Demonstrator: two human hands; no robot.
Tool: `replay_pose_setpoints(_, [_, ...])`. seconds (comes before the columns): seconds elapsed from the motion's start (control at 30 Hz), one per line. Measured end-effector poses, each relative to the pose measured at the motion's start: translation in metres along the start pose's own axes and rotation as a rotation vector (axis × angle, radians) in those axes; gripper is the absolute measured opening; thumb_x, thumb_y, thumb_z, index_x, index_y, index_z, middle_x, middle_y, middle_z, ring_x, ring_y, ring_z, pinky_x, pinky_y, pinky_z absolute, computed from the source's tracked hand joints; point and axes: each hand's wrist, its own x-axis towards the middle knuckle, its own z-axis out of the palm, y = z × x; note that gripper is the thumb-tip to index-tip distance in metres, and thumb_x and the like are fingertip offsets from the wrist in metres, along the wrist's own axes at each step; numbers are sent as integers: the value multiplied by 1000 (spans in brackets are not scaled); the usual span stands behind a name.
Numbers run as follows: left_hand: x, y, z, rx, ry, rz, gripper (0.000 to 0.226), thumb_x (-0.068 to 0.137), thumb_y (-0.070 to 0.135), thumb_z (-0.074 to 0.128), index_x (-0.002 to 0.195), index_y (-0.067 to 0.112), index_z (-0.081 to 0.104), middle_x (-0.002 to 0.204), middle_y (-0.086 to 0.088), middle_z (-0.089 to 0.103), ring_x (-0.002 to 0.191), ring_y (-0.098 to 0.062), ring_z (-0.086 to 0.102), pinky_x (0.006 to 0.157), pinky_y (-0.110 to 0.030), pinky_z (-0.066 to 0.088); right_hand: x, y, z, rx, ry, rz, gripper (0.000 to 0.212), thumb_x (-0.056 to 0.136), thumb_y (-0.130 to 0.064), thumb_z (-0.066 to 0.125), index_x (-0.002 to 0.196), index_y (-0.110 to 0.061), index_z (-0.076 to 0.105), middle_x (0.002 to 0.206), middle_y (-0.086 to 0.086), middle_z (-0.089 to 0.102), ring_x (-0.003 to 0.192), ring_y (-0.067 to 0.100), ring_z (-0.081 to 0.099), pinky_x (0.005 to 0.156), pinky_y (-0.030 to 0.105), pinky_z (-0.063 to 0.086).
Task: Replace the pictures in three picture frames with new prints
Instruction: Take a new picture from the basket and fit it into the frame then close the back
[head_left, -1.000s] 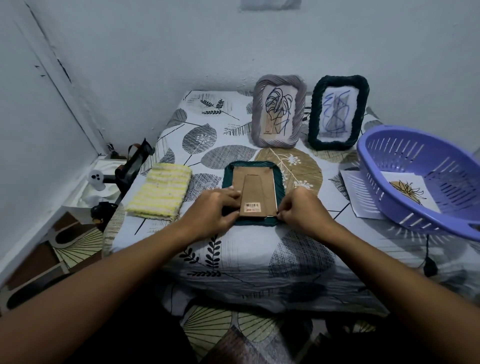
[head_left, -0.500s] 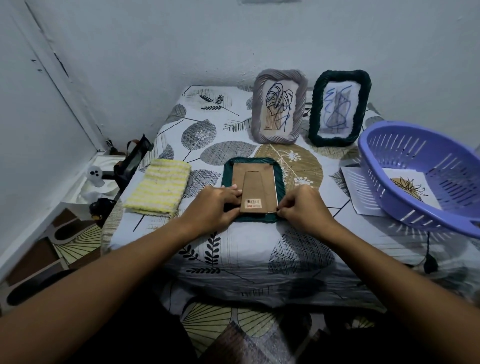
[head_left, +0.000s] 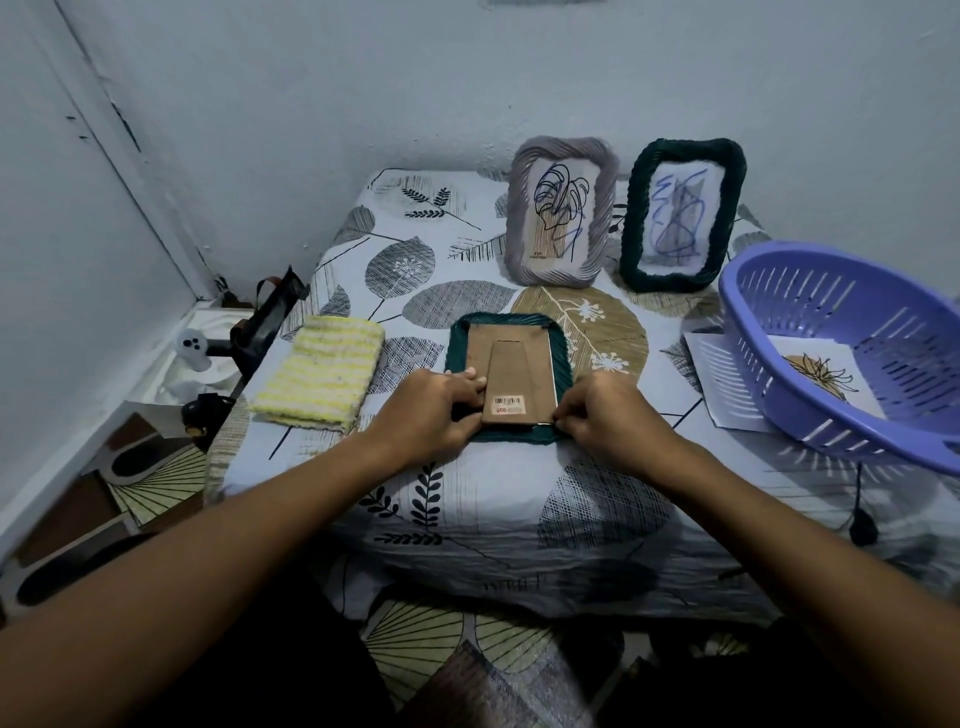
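Well to the left of the hands, a folded yellow-and-white cloth (head_left: 318, 382) lay on the leaf-patterned bedsheet (head_left: 467, 493). The left hand (head_left: 434, 410) rested on the near-left corner of the face-down green frame (head_left: 509, 376), its fingers laid flat over the brown backing board (head_left: 511, 384) beside the barcode sticker (head_left: 508, 406) — pressing, not curled round anything. The frame lay directly between the two hands and stretched away from them, its stand flap folded flat. The right hand (head_left: 605, 415) sat at the frame's near-right corner, fingertips bunched and pinching at the board's edge there; exactly what they caught was too small to make out. Beyond the hands, upright near the wall, stood a grey frame (head_left: 561, 213) with a leaf line drawing and, just to its right, a dark green frame (head_left: 683, 215) with a blue scribble. Further right of the right hand a purple slotted basket (head_left: 852, 353) sat tilted, a print (head_left: 815, 369) of a spiky plant inside it — and a white sheet (head_left: 717, 379) lay partly under its rim.
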Motion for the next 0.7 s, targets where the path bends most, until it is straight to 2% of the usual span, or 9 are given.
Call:
replay_pose_setpoints(0.13, [0, 0, 0, 0, -1, 1, 25, 75, 18, 78, 97, 7, 76, 113, -9, 68, 115, -16, 61, 98, -38, 50, 1, 1, -3, -95, -30, -94, 15, 83, -9, 68, 94, -10, 77, 94, 7, 64, 88, 24, 60, 78, 33, 50])
replay_pose_setpoints(0.37, [0, -1, -2, 14, -9, 10, 29, 74, 27, 73, 95, 8, 77, 111, -7, 70, 113, -15, 62, 95, -38, 52, 1, 0, -9, -183, -92, -218, 15, 85, -13, 68, 98, -13, 76, 92, -2, 55, 89, 17, 58, 71, 23, 40])
replay_pose_setpoints(0.43, [1, 0, -6, 33, -35, 18, 28, 74, 25, 74, 97, 9, 76, 113, -7, 69, 113, -15, 62, 97, -36, 50, 2, 0, -11, -182, -97, -214, 16, 87, -15, 67, 100, -14, 76, 97, -1, 59, 90, 17, 58, 74, 25, 45])
replay_pose_setpoints(0.53, [9, -2, -20, 8, -158, 11, 28, 75, 19, 76, 101, 9, 75, 118, -6, 67, 117, -13, 59, 103, -30, 45, 4, 2, -12, -167, -115, -202, 15, 86, -16, 68, 98, -15, 77, 93, -2, 58, 88, 16, 57, 77, 32, 50])
replay_pose_setpoints(0.6, [13, -5, -31, -73, -234, -18, 25, 75, 10, 75, 100, 10, 75, 118, -4, 68, 116, -9, 58, 102, -20, 42, 6, 6, -14, -149, -125, -195, 14, 84, -16, 70, 97, -16, 77, 87, -5, 54, 82, 11, 52, 72, 25, 43])
replay_pose_setpoints(0.67, [14, -8, -39, -126, -215, -51, 24, 73, 2, 74, 96, 10, 76, 112, -3, 69, 109, -5, 59, 95, -7, 40, 7, 9, -16, -111, -131, -175, 14, 84, -15, 70, 96, -16, 78, 86, -5, 55, 77, 5, 48, 70, 19, 38])
replay_pose_setpoints(0.7, [14, -10, -42, -139, -190, -71, 24, 73, 0, 73, 94, 10, 76, 110, -3, 70, 105, -4, 61, 91, -6, 42, 7, 10, -17, -74, -127, -156, 14, 84, -14, 70, 95, -16, 78, 86, -6, 56, 75, 2, 48, 67, 15, 36])
